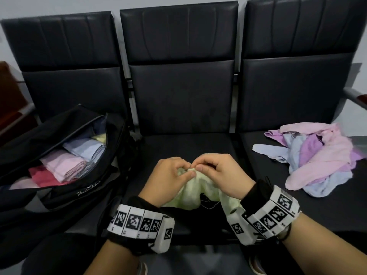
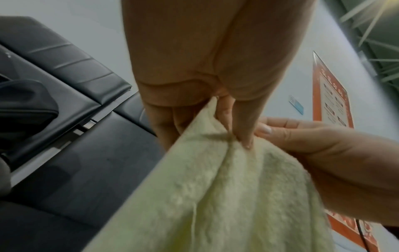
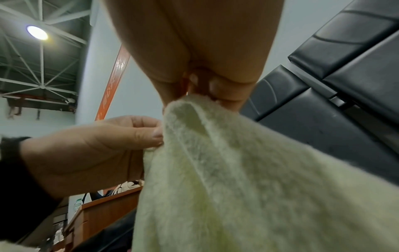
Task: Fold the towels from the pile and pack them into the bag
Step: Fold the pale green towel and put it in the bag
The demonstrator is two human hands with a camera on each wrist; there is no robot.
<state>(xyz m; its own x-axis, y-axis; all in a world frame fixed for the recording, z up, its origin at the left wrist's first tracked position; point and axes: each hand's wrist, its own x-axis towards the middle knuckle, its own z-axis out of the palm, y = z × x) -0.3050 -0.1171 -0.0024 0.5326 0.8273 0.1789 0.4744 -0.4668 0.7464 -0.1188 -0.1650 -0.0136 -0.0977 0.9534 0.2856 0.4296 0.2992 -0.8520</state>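
A pale yellow-green towel (image 1: pixel 191 190) hangs bunched over the front of the middle seat (image 1: pixel 184 143). My left hand (image 1: pixel 174 171) and my right hand (image 1: pixel 215 168) pinch its top edge side by side, fingertips almost touching. The left wrist view shows my left hand (image 2: pixel 224 122) pinching a fold of the towel (image 2: pixel 226 196), with the right hand's fingers (image 2: pixel 280 126) beside it. In the right wrist view my right hand (image 3: pixel 200 92) grips the towel (image 3: pixel 248 179) at its peak. A black bag (image 1: pixel 59 155) lies open on the left seat, with several folded towels inside.
A loose pile of pink, purple and light blue towels (image 1: pixel 317 155) lies on the right seat. The three black seats have tall backrests (image 1: pixel 178 36) behind them. A metal armrest (image 1: pixel 355 96) sticks out at the far right.
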